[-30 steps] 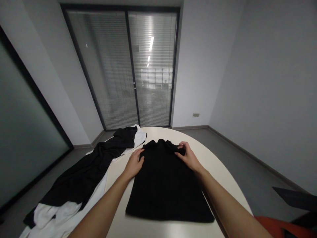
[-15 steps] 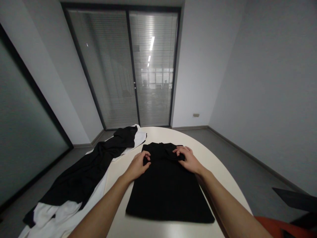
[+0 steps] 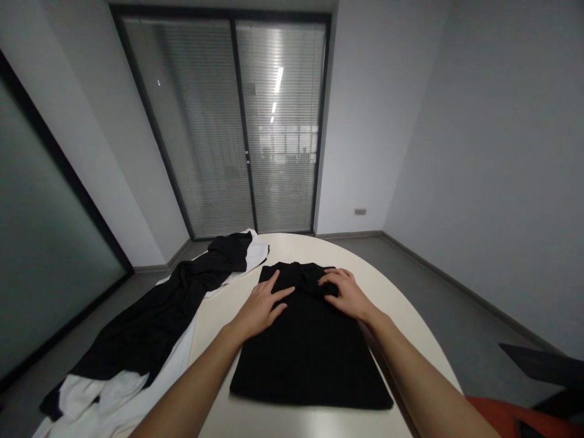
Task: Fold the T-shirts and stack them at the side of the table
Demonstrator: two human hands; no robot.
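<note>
A black garment lies flat on the white table, its far end folded over and somewhat bunched. My left hand rests on its upper left edge with the fingers spread, holding nothing. At the upper right part of the folded end is my right hand, its fingers curved over the black cloth. Whether those fingertips pinch any fabric is hard to tell.
Along the table's left side lies a loose heap of black clothing and white clothing. A red chair stands at the lower right. Beyond the table is a glass partition with blinds.
My left hand has let go of the folded edge and spread its fingers, shifting slightly right over the cloth. My right hand has barely moved.
</note>
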